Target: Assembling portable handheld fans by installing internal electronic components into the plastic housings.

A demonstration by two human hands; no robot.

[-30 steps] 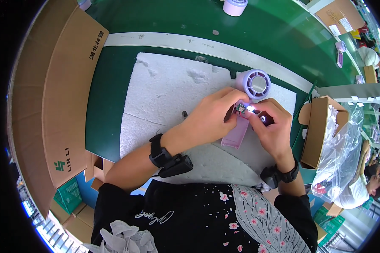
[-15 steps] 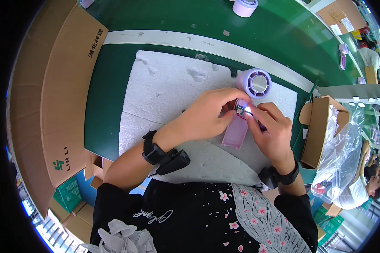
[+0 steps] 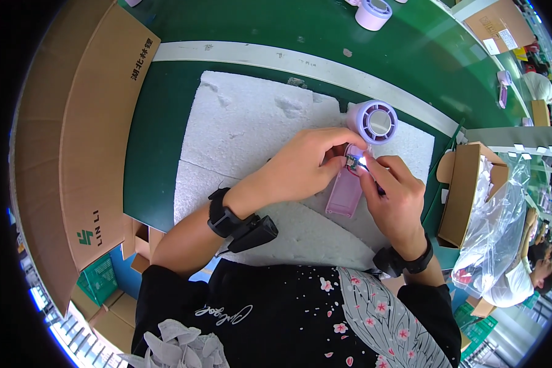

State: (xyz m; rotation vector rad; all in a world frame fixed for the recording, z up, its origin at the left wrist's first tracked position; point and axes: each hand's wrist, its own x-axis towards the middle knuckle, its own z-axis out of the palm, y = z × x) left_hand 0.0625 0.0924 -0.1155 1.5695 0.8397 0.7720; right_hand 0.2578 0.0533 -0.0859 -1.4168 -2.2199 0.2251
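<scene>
A lilac handheld fan (image 3: 343, 197) lies on a white foam sheet, its round grilled head (image 3: 379, 122) at the far end and its pink-purple handle shell toward me. Near the fan's neck, a small circuit board (image 3: 352, 162) with thin wires is exposed, and a bright white light glows beside it. My left hand (image 3: 310, 162) is closed around the neck, thumb and fingers at the board's left side. From the right, my right hand (image 3: 394, 191) pinches close to the light. Something dark shows under its fingers, too hidden to name.
The foam sheet (image 3: 245, 122) rests on a green bench. Beyond a pale rail, a green conveyor belt (image 3: 257, 27) carries more lilac fans (image 3: 373, 15). A tall cardboard box (image 3: 104, 141) stands at left; an open carton (image 3: 466, 199) with clear plastic is at right. Other people sit farther right.
The fans and a mark on the green belt have shifted to the right. Both hands keep nearly the same hold around the circuit board.
</scene>
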